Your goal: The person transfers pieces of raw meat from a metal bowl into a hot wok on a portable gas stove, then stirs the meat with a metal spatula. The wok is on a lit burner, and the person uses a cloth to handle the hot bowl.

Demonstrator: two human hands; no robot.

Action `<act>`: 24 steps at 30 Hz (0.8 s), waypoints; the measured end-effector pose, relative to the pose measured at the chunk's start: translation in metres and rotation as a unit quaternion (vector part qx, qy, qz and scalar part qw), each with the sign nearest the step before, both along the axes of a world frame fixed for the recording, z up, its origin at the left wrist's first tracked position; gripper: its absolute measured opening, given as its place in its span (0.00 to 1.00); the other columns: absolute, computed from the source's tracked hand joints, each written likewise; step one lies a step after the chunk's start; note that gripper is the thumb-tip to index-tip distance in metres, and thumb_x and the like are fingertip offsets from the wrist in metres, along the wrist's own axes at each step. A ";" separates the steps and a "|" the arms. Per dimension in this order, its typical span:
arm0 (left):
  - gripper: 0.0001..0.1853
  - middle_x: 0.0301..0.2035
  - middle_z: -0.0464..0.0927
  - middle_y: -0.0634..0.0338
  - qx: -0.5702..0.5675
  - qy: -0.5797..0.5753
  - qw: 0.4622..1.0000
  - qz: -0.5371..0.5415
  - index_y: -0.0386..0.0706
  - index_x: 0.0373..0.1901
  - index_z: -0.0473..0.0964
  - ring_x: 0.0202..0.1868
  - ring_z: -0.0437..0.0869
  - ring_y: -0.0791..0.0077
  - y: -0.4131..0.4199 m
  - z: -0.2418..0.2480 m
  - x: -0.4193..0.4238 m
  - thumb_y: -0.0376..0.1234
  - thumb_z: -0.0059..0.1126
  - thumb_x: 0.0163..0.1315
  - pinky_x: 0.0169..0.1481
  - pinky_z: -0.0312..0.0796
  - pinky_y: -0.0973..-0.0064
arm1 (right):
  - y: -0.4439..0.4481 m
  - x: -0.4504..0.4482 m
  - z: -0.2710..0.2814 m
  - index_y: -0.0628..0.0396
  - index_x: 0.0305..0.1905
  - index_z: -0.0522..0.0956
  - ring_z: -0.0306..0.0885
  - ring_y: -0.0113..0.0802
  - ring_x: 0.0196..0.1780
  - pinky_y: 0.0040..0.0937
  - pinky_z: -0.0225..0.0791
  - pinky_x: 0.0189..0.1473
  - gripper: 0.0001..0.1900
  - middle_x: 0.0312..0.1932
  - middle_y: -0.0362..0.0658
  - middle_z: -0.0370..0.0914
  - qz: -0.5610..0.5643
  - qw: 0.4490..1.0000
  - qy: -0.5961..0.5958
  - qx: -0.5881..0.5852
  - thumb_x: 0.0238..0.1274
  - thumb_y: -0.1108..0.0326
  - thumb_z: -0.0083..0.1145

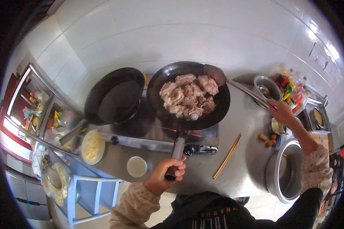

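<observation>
My left hand (169, 173) grips the handle (178, 148) of a dark wok (189, 125), which sits over a gas stove (157, 144) where an orange glow shows beneath it. Chunks of pale brown meat (186, 96) lie in the wok, with a small round whitish piece at their near edge. My right hand (281, 111) holds a wok spatula (246, 93) by the end of its long metal handle. The spatula's dark blade (215, 73) rests at the wok's upper right rim, beside the meat.
Left of the wok, a second dark wok (117, 94) stands tilted. A plate of yellow food (93, 147), a white bowl (137, 166) and wooden chopsticks (227, 157) lie in front. Rightward are a large metal basin (271, 171), a metal pot (267, 86) and several bottles (293, 93).
</observation>
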State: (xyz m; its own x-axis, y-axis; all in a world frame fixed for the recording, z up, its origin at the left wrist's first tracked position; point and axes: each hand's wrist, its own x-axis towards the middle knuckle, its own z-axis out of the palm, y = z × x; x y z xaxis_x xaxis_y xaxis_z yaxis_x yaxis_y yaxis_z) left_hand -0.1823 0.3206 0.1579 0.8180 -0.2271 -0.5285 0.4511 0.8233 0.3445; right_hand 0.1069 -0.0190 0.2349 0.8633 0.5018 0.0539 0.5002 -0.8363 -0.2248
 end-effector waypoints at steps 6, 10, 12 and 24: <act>0.15 0.26 0.63 0.66 0.024 0.000 1.000 0.003 0.38 0.46 0.66 0.21 0.63 0.84 -0.003 0.009 0.000 0.30 0.49 0.56 0.23 0.55 0.85 | -0.030 -0.017 0.016 0.53 0.55 0.73 0.77 0.47 0.45 0.40 0.67 0.49 0.22 0.38 0.53 0.79 0.007 0.999 -0.011 0.039 0.53 0.65 0.54; 0.16 0.26 0.63 0.66 0.035 0.014 0.999 0.000 0.38 0.47 0.65 0.21 0.63 0.84 -0.004 0.011 0.001 0.30 0.49 0.55 0.23 0.55 0.85 | -0.026 0.007 0.024 0.53 0.55 0.74 0.79 0.42 0.41 0.37 0.69 0.47 0.21 0.39 0.53 0.79 -0.009 1.000 -0.011 0.025 0.55 0.64 0.53; 0.17 0.26 0.63 0.66 0.042 0.024 0.999 -0.001 0.38 0.47 0.65 0.21 0.63 0.83 -0.003 0.010 0.001 0.30 0.49 0.55 0.23 0.55 0.85 | -0.013 0.034 0.029 0.55 0.53 0.74 0.79 0.41 0.38 0.37 0.70 0.44 0.19 0.33 0.51 0.79 0.045 0.997 -0.063 -0.013 0.56 0.62 0.51; 0.21 0.25 0.64 0.64 0.019 0.061 0.998 -0.009 0.39 0.49 0.63 0.20 0.64 0.81 -0.005 0.013 0.006 0.31 0.54 0.52 0.24 0.58 0.80 | 0.102 0.163 0.025 0.58 0.34 0.74 0.60 0.24 0.10 0.27 0.57 0.11 0.14 0.09 0.37 0.61 0.054 0.933 0.354 -0.038 0.60 0.56 0.52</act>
State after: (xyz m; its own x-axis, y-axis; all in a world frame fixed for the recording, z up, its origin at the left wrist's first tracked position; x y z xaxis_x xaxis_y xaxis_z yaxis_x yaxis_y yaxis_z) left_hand -0.1765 0.3157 0.1714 0.7433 -0.2194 -0.6319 0.5067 0.8014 0.3178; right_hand 0.2694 0.0826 0.2596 0.6138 0.5668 -0.5495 0.3303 -0.8166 -0.4733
